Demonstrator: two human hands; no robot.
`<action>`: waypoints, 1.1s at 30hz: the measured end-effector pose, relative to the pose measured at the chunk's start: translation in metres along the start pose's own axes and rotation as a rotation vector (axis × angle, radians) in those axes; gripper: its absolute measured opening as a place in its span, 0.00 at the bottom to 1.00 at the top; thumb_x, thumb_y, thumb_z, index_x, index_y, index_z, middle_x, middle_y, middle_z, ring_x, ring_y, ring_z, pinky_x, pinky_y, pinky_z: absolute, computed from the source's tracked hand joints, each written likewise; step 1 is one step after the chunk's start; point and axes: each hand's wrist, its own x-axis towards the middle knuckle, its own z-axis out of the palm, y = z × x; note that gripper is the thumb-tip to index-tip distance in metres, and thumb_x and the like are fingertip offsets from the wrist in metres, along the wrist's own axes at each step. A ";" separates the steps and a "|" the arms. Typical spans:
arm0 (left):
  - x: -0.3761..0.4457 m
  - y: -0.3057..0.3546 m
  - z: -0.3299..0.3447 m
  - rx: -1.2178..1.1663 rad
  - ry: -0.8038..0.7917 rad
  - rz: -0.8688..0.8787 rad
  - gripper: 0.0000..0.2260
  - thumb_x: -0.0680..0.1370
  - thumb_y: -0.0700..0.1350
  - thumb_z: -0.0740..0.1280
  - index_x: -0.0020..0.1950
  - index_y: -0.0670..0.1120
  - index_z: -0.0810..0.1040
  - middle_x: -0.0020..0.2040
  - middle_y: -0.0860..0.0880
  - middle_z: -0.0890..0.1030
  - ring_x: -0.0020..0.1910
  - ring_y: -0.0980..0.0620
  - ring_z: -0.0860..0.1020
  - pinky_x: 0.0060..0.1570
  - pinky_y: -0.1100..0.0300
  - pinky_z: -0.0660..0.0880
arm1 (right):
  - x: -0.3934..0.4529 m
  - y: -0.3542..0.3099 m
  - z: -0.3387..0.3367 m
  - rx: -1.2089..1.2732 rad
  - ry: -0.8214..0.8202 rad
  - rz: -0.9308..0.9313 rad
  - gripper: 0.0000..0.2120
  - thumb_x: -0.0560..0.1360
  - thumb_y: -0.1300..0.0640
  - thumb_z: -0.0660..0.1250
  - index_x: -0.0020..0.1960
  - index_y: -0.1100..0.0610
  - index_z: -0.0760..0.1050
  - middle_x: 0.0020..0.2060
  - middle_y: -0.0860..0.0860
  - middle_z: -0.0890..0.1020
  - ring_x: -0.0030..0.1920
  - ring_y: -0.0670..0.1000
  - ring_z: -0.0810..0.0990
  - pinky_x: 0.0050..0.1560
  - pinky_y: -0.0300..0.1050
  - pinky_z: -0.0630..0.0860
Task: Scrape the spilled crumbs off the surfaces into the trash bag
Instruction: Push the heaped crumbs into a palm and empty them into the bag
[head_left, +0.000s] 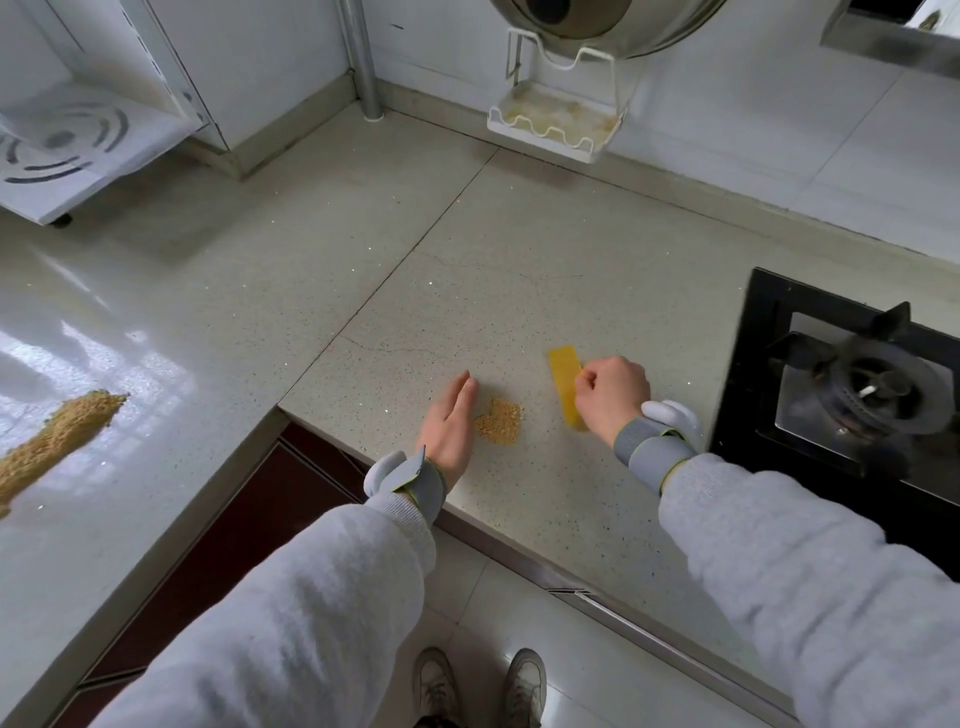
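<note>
Our flat left hand (451, 422) edges a crumb pile (500, 421) on the countertop (519, 270); our right hand (609, 396) pinches a yellow scraper (565, 375).

I note a small pile of crumbs (500, 421) on the counter (519, 249), lying between my two hands and touching the left hand (451, 423) on the side toward the right. The left fingers (464, 387) lie flat on the counter, pointing away from me. The scraper (566, 384) lies on the counter just left of the right hand (613, 397), whose fingers (584, 382) touch its edge. Right of those fingers sits the stove burner (878, 387). A second, longer trail of crumbs (62, 441) lies well left of the left fingers. Behind both hands, on the wall, hangs a rack (558, 124).
</note>
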 end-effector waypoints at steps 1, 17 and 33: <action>0.001 -0.001 0.001 -0.037 -0.010 -0.014 0.22 0.83 0.54 0.50 0.76 0.51 0.61 0.76 0.53 0.62 0.76 0.53 0.59 0.73 0.58 0.54 | -0.003 0.003 0.002 0.022 -0.029 0.041 0.13 0.74 0.63 0.61 0.31 0.60 0.70 0.29 0.57 0.72 0.33 0.57 0.69 0.34 0.41 0.64; 0.001 -0.013 0.021 -0.040 -0.028 0.004 0.23 0.82 0.57 0.48 0.76 0.53 0.62 0.75 0.52 0.65 0.74 0.54 0.63 0.75 0.57 0.57 | -0.047 -0.034 0.053 0.446 -0.170 0.199 0.16 0.72 0.65 0.62 0.26 0.62 0.70 0.23 0.55 0.76 0.20 0.41 0.76 0.24 0.30 0.73; 0.015 0.006 0.016 -0.682 0.141 -0.136 0.24 0.83 0.53 0.47 0.67 0.42 0.74 0.66 0.47 0.76 0.66 0.51 0.73 0.66 0.58 0.66 | -0.053 -0.039 0.050 0.828 -0.208 0.259 0.14 0.77 0.62 0.62 0.35 0.59 0.79 0.24 0.54 0.78 0.24 0.49 0.74 0.32 0.42 0.76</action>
